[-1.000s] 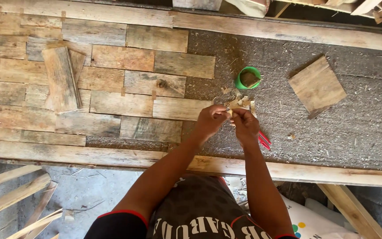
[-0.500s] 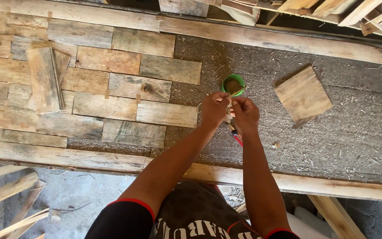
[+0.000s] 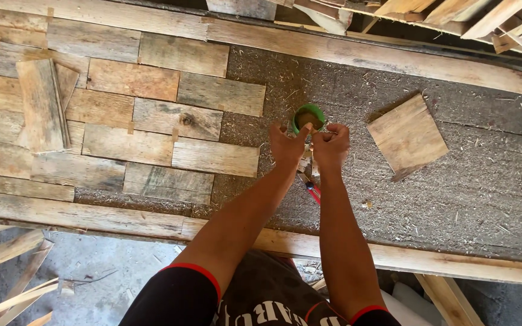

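Both hands meet near the middle of the worktop (image 3: 466, 199), a long board surfaced with grey, fibrous chipboard and framed by pale timber rails along its near and far edges. The left hand (image 3: 286, 147) and the right hand (image 3: 331, 145) sit side by side, almost touching, each curled into a loose fist with the thumb raised; something small appears pinched between them, but it is too hidden by the fingers to tell what, or how firmly it is held. Just beyond the knuckles, between the two hands and on the far side of them, stands a small green-rimmed cup (image 3: 307, 116) with a brownish inside, close to the fingertips. Beneath the wrists, on the near side, a red-handled tool (image 3: 312, 191) lies on the board, its upper part covered by the hands. To the right of the right hand, well apart, a square offcut of pale wood (image 3: 407, 135) rests flat and turned at an angle. The left half of the worktop carries a patchwork of reclaimed wood planks (image 3: 152, 121) laid like brickwork, its edge ending just left of the left hand, and a loose plank (image 3: 40, 104) lies across it near the left end.
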